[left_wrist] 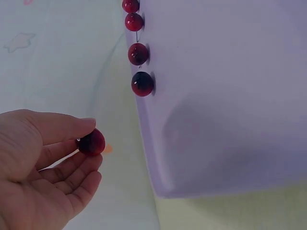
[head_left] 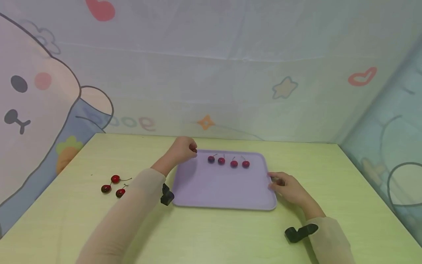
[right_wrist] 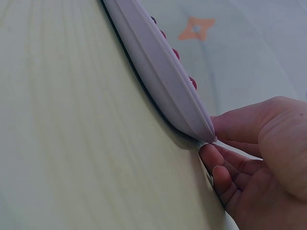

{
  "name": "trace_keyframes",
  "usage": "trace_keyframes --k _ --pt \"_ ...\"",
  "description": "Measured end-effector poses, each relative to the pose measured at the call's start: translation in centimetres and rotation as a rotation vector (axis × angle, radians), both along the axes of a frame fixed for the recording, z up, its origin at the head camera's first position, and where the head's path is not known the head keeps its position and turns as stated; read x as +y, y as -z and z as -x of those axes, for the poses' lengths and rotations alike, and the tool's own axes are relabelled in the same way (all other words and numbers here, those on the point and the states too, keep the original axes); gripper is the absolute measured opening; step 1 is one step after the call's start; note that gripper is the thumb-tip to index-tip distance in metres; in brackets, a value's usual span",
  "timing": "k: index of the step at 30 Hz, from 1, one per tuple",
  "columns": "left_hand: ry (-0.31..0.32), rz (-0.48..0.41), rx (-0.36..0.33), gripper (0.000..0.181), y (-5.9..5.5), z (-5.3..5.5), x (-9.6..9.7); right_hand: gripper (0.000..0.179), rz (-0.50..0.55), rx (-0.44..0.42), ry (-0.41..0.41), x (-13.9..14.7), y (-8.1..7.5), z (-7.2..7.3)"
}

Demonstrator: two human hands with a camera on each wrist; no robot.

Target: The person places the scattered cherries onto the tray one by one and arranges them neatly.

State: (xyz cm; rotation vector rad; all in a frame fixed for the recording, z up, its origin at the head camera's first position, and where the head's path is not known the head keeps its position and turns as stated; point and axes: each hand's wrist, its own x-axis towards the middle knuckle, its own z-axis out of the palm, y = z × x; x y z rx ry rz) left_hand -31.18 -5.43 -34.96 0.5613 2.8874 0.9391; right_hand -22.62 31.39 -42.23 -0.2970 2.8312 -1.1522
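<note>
1. Nearest, three loose cherries (head_left: 115, 179) lie on the table (head_left: 214, 234) beside my left sleeve (head_left: 135, 205); a careless sweep of that sleeve could set them rolling.
2. My right hand (head_left: 288, 187) pinches the right edge of the lilac tray (head_left: 224, 190), thumb at the rim, other fingers lower down. Tugging or lifting there could tilt it.
3. Near the tray's far edge, four cherries (head_left: 234, 164) sit in a row, stems toward the rim. Being round, they could roll if the tray were jolted.
4. By the far-left corner, my left hand (head_left: 182, 148) has thumb and fingers clamped on one cherry (left_wrist: 96, 143). Its smooth skin could slip; released outside the rim, it would miss the tray.
</note>
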Motion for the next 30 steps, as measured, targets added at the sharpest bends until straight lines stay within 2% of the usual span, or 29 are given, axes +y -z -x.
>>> trace_keyframes --k 6,10,13,20,30 --pt "0.005 -0.013 0.017 0.028 0.9 0.4 0.7 0.044 0.007 -0.009 -0.004 -0.1 -0.2 -0.2" --pt "0.018 0.013 0.028 0.028 1.7 0.8 1.0 0.044 0.013 -0.007 0.0 -0.2 -0.3 -0.3" --pt "0.019 0.023 0.011 0.027 2.3 1.0 1.2 0.044 0.023 -0.009 0.001 -0.2 -0.3 -0.4" --pt "0.027 0.053 0.004 0.029 2.6 1.0 1.4 0.044 0.026 -0.015 0.007 -0.1 -0.3 -0.3" --pt "0.045 0.129 0.02 0.019 4.0 1.6 1.6 0.044 0.035 -0.02 0.007 -0.2 -0.3 -0.3"
